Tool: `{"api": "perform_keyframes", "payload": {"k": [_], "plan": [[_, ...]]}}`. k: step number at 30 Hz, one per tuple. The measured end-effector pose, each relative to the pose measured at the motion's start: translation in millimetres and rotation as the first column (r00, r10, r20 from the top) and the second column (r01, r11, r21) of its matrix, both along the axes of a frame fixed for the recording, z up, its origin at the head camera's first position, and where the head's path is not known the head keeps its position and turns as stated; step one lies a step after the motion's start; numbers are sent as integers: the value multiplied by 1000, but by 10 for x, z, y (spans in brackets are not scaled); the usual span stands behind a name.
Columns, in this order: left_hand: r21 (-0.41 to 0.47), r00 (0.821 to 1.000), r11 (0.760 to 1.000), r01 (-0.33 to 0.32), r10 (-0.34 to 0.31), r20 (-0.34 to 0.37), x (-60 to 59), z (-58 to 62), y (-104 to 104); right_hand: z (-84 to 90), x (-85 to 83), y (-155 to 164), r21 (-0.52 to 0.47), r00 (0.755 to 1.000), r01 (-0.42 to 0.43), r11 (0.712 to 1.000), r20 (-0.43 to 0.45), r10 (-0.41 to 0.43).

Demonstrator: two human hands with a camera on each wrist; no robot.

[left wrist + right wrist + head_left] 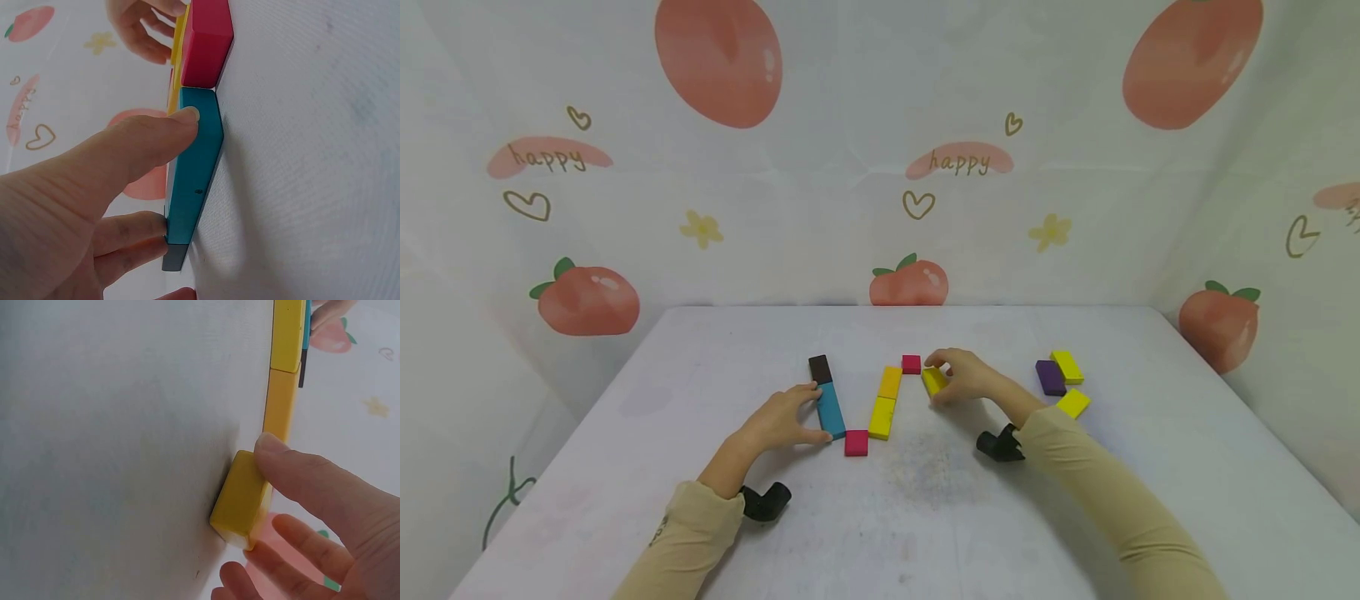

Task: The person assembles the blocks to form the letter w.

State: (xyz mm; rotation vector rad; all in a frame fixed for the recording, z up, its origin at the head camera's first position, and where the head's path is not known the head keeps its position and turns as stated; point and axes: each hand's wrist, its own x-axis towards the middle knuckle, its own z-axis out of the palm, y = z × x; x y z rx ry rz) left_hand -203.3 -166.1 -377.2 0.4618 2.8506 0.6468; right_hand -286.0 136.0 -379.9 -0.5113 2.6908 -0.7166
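In the head view my left hand (782,417) spans a long blue block (830,410). Its thumb touches the near end, and fingertips touch the side near the far end. A dark brown block (820,368) meets that far end. My right hand (966,375) pinches a yellow block (240,490) between thumb and fingers; the block slants beside the upper red block (911,364). Between the hands, a lower red block (856,442) sits at the blue block's near end. A yellow block (882,417) and an orange-yellow block (890,382) run end to end up from it.
At the right lie a purple block (1050,377) and two yellow blocks, one farther back (1067,367) and one partly behind the right sleeve (1072,403). Black wrist devices (767,502) sit by both wrists. A printed cloth (820,208) hangs behind the white table (925,533).
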Motion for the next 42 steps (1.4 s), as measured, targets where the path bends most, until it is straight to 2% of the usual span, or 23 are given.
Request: {"api": "perform_keyframes", "payload": {"k": [10,17,27,35,42], "plan": [[0,1000,1000,6,-6,-7,-13,1,15,7,1,-21,4,1000,-6,1000,-21,6],[-5,1000,1000,11,-11,-12,3,16,11,19,11,-33,-9,1000,21,1000,0,-21],[-1,1000,1000,0,0,-7,-14,0,5,47,20,-3,-12,1000,8,1000,-3,-8],[6,1000,1000,1,-1,-6,-20,-16,8,216,76,250,-64,995,-53,996,-86,48],[14,1000,1000,-1,1,0,-16,-22,3,236,108,590,-113,992,-40,993,-127,26]]}}
